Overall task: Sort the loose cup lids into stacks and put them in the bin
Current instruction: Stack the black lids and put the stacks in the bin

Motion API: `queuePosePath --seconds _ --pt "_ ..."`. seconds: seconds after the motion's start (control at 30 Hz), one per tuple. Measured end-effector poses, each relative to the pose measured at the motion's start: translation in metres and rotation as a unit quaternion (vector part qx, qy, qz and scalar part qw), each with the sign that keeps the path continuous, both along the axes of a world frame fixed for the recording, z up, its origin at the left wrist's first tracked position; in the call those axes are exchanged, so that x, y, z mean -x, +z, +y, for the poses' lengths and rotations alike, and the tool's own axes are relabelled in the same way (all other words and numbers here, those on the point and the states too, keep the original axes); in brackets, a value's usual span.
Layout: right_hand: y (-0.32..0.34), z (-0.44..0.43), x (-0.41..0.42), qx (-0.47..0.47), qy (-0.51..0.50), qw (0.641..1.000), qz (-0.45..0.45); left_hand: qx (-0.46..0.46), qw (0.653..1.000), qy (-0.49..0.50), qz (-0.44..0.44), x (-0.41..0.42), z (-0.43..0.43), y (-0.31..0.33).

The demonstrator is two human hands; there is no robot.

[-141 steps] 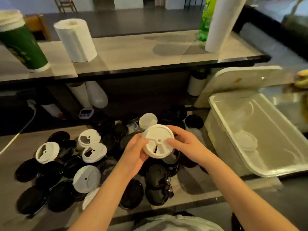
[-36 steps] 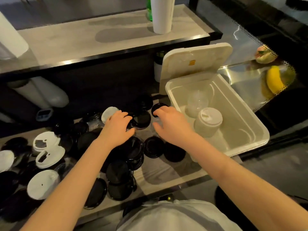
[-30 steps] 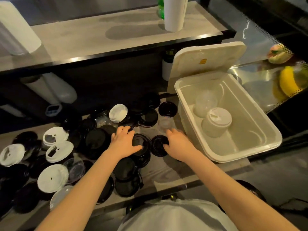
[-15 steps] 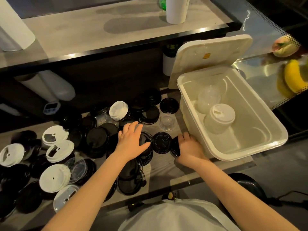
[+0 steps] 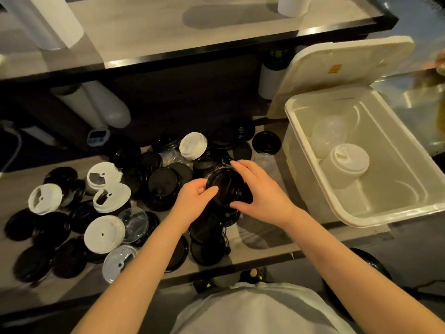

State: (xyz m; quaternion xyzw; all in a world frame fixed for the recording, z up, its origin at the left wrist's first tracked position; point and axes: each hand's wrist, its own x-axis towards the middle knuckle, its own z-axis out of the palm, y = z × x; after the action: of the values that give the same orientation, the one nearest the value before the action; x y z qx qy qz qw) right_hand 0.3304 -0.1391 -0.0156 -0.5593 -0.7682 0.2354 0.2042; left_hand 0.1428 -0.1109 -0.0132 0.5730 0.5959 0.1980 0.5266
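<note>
Both hands hold a small stack of black lids above the counter, tilted toward me. My left hand grips its left edge and my right hand curls around its right side. Several loose black lids, white lids and clear lids lie scattered on the lower counter to the left and beneath my hands. The white bin stands open at the right, holding a stack of white lids and a stack of clear lids.
The bin's lid leans upright behind it. An upper shelf overhangs the back of the counter, with sleeves of cups and a small timer below it. A paper roll stands on the shelf.
My hands left the counter and came together, lifting black lids into a stack held between them. Earlier a white lid stack went into the bin.
</note>
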Motion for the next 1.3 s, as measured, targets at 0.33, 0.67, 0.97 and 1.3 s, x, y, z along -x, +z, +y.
queuePosePath --seconds 0.33,0.67,0.97,1.3 --pt "-0.065 0.003 -0.028 0.226 -0.058 0.963 -0.134 0.021 0.984 0.176 -0.024 0.043 0.007 -0.021" --pt "-0.073 -0.002 -0.026 0.145 -0.163 0.969 -0.118 0.064 0.976 0.197 -0.069 0.035 0.003 -0.020" --pt "-0.023 0.002 0.025 0.010 -0.139 0.985 0.106 0.164 0.930 0.229 -0.235 0.018 -0.006 -0.013" --pt "-0.016 0.012 0.090 0.059 0.028 0.996 0.064 0.179 0.883 0.258 -0.350 0.056 -0.023 -0.008"
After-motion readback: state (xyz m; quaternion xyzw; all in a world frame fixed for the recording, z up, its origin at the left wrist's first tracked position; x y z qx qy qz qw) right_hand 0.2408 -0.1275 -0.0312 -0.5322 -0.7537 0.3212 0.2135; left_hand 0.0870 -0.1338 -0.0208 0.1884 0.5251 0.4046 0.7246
